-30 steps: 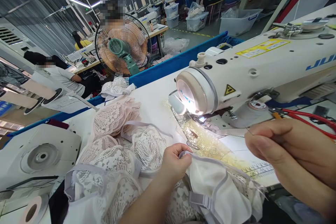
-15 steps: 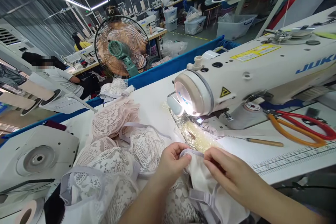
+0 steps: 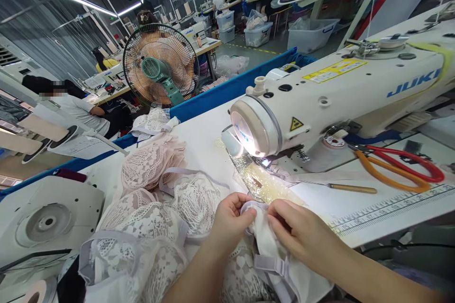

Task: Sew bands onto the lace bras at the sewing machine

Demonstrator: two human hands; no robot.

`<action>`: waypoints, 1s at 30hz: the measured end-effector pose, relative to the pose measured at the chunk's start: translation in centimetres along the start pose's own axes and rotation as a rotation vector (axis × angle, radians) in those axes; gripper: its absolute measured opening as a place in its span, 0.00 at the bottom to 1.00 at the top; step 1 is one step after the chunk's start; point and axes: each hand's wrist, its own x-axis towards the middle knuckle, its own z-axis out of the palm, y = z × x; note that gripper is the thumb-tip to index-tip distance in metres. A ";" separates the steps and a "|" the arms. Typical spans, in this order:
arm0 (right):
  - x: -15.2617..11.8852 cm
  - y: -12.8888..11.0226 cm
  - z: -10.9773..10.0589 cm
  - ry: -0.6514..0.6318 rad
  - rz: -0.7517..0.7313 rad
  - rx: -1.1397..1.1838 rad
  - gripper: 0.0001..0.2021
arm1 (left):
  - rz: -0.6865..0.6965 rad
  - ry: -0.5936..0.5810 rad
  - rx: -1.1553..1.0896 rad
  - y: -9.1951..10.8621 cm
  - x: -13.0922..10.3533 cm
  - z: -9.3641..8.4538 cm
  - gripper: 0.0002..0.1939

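pinching edge of white garment (image 3: 265, 239) near front of sewing machine (image 3: 320, 99), left hand (image 3: 231, 222) and right hand (image 3: 302, 232) held close, apparently steadying fabric between them; scissors (image 3: 398, 167) rest aside on tabletop (image 3: 202, 135), presumably within reach.

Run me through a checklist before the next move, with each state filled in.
1. Left hand on the garment: ok, thumb and fingers pinch its grey trim.
2. Right hand at the trim: ok, but whether it pinches anything small, cannot tell; the fingertips are hidden.
3. Scissors laid down: ok, on the table, apart from both hands.
4. Wooden-handled tool out of hand: ok, on the table.
5. Machine lit: ok, its head glows.
6. Garment free of the lace pile: cannot tell.
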 end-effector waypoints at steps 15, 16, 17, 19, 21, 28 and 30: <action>0.5 0.0 2.0 0.182 -0.123 -0.150 0.10 | -0.091 0.036 -0.192 -0.6 0.2 0.4 0.19; 0.5 0.0 1.9 0.174 -0.120 -0.144 0.10 | -0.097 0.035 -0.205 -0.7 0.2 0.4 0.19; 0.5 0.0 1.8 0.164 -0.116 -0.140 0.10 | -0.099 0.034 -0.212 -0.7 0.2 0.4 0.19; 0.5 -0.1 1.6 0.152 -0.114 -0.141 0.10 | -0.093 0.029 -0.221 -0.9 0.3 0.3 0.19; 0.4 -0.1 1.5 0.156 -0.117 -0.148 0.10 | -0.087 0.010 -0.229 -0.9 0.4 0.2 0.18; 0.2 0.0 1.8 0.200 -0.158 -0.195 0.10 | -0.091 0.027 -0.244 -0.7 0.3 0.3 0.18; 0.2 0.0 1.9 0.216 -0.177 -0.224 0.10 | -0.094 0.033 -0.249 -0.7 0.3 0.4 0.18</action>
